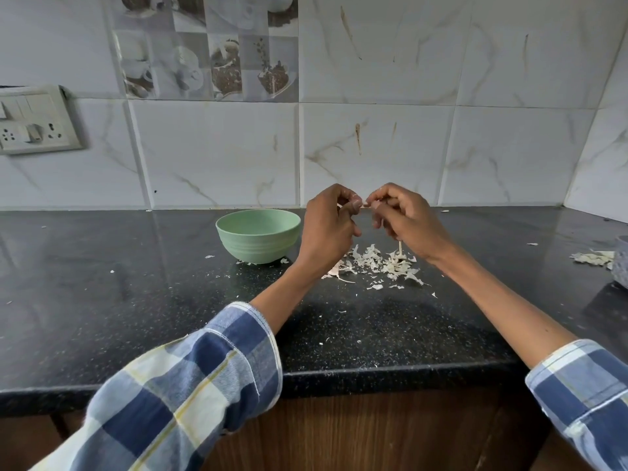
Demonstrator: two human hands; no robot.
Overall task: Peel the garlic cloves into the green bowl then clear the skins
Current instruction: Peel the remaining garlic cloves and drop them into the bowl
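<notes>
1. Head view: both hands were raised together above the black speckled worktop (102, 300), just right of the green bowl (259, 235).
2. The left hand (328, 229) had its fingers curled, pinching a small pale garlic clove (365, 203) at its fingertips; most of the clove was hidden.
3. The right hand (404, 219) also had curled fingers, its thumb and forefinger nipping the same pale piece where the two hands met.
4. The bowl stood upright near the tiled wall; its inside could not be seen.
5. A loose heap of thin, whitish, papery skins (380, 265) lay on the worktop below the hands, with small flakes scattered around it and beside the bowl.
6. More skins (593, 258) lay at the far right, next to a grey stone vessel (621, 261).
7. A switch panel (35, 120) sat on the wall at left.
</notes>
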